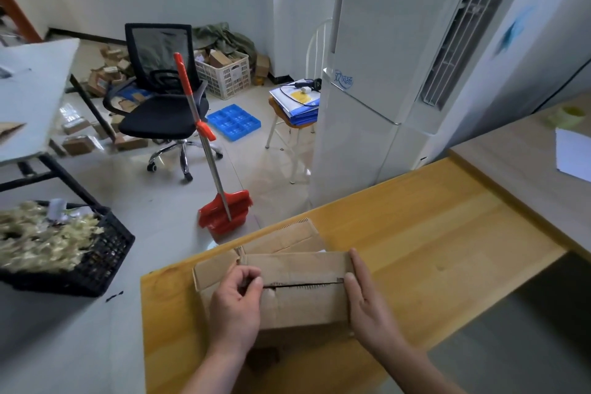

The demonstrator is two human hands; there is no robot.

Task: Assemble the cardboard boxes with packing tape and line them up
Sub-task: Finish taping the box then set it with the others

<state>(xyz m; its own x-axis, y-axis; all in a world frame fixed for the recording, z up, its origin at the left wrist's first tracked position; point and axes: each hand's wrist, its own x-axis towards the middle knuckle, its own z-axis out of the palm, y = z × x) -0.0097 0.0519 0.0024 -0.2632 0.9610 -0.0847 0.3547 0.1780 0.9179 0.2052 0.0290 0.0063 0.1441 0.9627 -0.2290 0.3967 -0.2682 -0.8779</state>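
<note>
A brown cardboard box [297, 269] stands on the yellow wooden table [431, 249] near its left end, its two long flaps folded down to a seam across the top. A side flap sticks out to the left and another flap stands up behind. My left hand [236, 307] has its fingers curled at the left end of the seam, pinching the flap edge. My right hand [367, 301] lies flat with straight fingers against the box's right side. A roll of tape [567, 117] sits far right on the adjoining pale table.
A red dustpan with a long handle [224, 214] stands on the floor beyond the table. A black office chair [163, 99], a black crate of scraps [64, 249], a stool with papers [297, 102] and a tall white unit [367, 73] surround the space. White paper [574, 153] lies far right.
</note>
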